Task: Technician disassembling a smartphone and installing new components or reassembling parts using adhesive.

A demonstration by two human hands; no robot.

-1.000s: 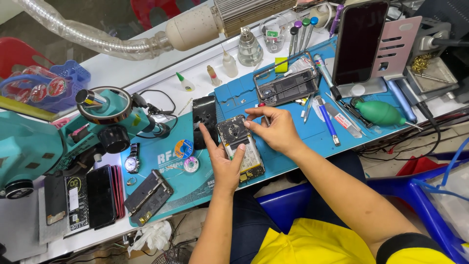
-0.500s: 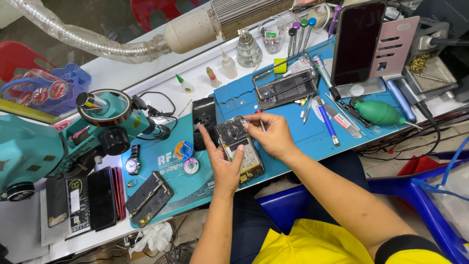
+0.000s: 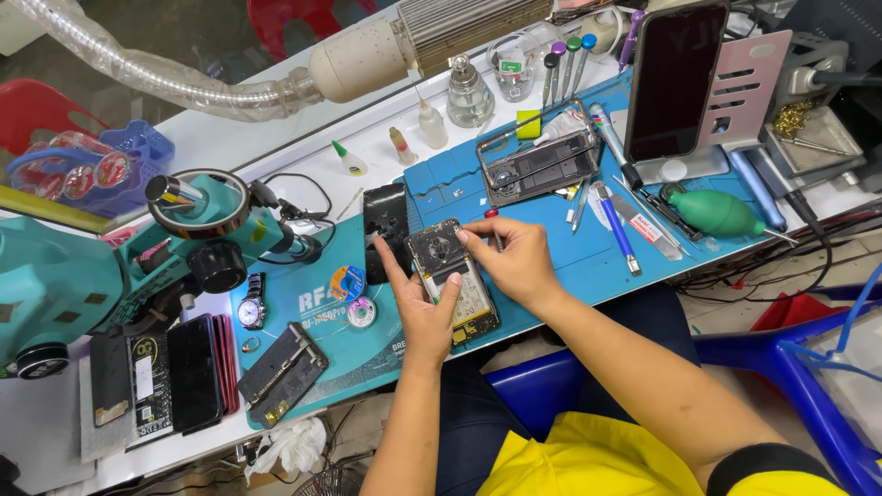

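An opened phone (image 3: 457,287) with its back off and circuit board showing lies on the blue work mat (image 3: 570,262). My left hand (image 3: 418,308) grips the phone's left edge, index finger stretched along it and thumb on the board. My right hand (image 3: 514,262) pinches a thin screwdriver (image 3: 493,220) with a red end. Its fingertips sit at the top right corner of the phone, beside the camera module.
A teal microscope (image 3: 197,230) stands at left, with dark phones (image 3: 175,372) and a wristwatch (image 3: 250,310) in front of it. A phone frame (image 3: 537,165), tweezers, a blue pen tool (image 3: 617,230), a green air blower (image 3: 717,211) and a phone on a stand (image 3: 675,83) lie behind. Small bottles (image 3: 432,124) line the back.
My right hand has shifted slightly left, its fingertips settling on the phone's top corner. My left hand keeps its hold on the phone.
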